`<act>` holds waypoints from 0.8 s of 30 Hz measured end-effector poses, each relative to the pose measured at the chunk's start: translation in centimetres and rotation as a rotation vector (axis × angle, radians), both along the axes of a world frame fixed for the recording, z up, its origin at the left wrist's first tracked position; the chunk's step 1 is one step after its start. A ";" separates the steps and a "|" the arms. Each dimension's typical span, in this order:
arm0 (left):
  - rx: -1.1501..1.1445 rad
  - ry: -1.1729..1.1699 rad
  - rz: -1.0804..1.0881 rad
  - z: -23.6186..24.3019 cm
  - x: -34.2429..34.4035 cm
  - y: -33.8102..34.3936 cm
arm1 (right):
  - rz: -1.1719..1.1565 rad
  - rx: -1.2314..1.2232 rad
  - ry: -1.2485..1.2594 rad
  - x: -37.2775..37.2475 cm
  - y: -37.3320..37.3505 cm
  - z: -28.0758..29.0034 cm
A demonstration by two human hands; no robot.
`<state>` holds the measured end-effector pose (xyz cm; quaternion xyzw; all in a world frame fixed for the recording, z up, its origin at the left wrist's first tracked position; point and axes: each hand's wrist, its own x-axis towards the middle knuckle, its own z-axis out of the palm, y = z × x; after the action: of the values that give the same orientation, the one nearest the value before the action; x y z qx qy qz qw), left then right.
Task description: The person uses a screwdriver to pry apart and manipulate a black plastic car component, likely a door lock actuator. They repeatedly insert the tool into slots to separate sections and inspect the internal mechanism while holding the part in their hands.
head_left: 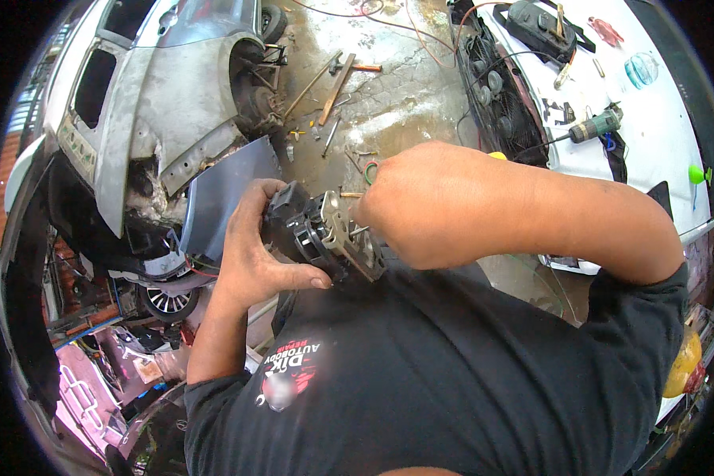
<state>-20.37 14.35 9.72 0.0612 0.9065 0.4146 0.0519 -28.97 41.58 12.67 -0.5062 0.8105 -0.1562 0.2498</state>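
The latch-like assembly (316,228) is a compact, blocky piece of black plastic and metal. Its black housing (289,201) is matt and stepped, with a squarish block at the upper end and curved, ribbed shapes along the middle. A dull, tan-silver metal plate (333,216) runs down the right side of the assembly; its outline is irregular, with cut-outs and bent edges, and its lower end looks darker and browner.

The assembly is held up off the ground, in front of the black shirt (452,365) and between the two hands. The left hand (250,250), smudged with dirt, lies against the assembly's left side and is clamped on it, thumb stretched along the lower edge and fingers wrapped round the far side. The right hand (408,206) is just to the assembly's right, curled into a fist with its knuckles close to the plate. A slim metal shaft (359,231) shows between fist and plate; the fingertips are hidden, so I cannot tell what the fist encloses.

Left of the assembly stand a blue-grey panel (234,186) and a bare grey car body (178,91). Beyond it, on the concrete floor (404,111), lies an orange-handled hammer (365,68); well to its right is a green power drill (599,125).
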 end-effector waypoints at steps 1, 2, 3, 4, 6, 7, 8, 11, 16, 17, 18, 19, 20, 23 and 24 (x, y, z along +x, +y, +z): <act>0.003 0.012 -0.002 -0.1 0.2 -0.2 | 0.011 0.002 0.008 -0.1 -0.1 0.1; -0.006 0.022 -0.001 0.0 0.3 -0.3 | 0.021 0.004 0.016 -0.2 -0.2 0.3; -0.013 0.034 0.000 -0.1 0.4 -0.4 | 0.034 -0.004 0.025 -0.2 -0.3 0.3; -0.021 0.045 0.002 0.0 0.5 -0.4 | 0.048 -0.013 0.034 -0.2 -0.2 0.2; 0.010 -0.001 0.020 0.0 0.6 -0.6 | 0.054 -0.035 0.065 -0.2 -0.2 0.1; 0.025 -0.026 0.029 -0.1 0.7 -0.6 | 0.048 -0.047 0.087 0.0 -0.2 0.0; 0.021 -0.016 0.010 0.0 0.8 -0.7 | 0.041 -0.060 0.109 0.0 -0.2 0.0; -0.005 0.000 -0.051 0.3 1.3 -0.5 | -0.058 -0.201 0.337 -1.1 -0.2 -3.8; 0.017 0.007 0.001 -0.9 1.4 -1.0 | 0.008 -0.018 0.170 0.2 -0.5 -0.8; 0.031 -0.022 0.021 -1.0 1.8 -1.0 | 0.000 -0.033 0.179 0.5 -0.6 -1.2; 0.045 -0.036 0.046 -0.9 1.9 -1.0 | -0.005 -0.049 0.202 0.5 -0.6 -1.5; 0.059 -0.050 0.072 -0.8 2.1 -1.0 | -0.007 -0.065 0.225 0.4 -0.7 -1.7; 0.047 -0.041 0.074 -0.7 1.9 -0.8 | 0.015 -0.061 0.209 0.4 -0.7 -1.6; -0.151 -0.040 0.091 -0.1 1.3 -0.1 | 0.067 -0.071 0.133 0.3 -1.2 -1.0; -0.113 -0.054 0.092 0.3 0.8 0.2 | 0.062 -0.087 0.081 0.0 -1.2 -1.0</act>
<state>-19.58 14.52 10.04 0.0051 0.9285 0.3663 0.0607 -29.01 40.41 11.71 -0.5473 0.7964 -0.1628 0.1993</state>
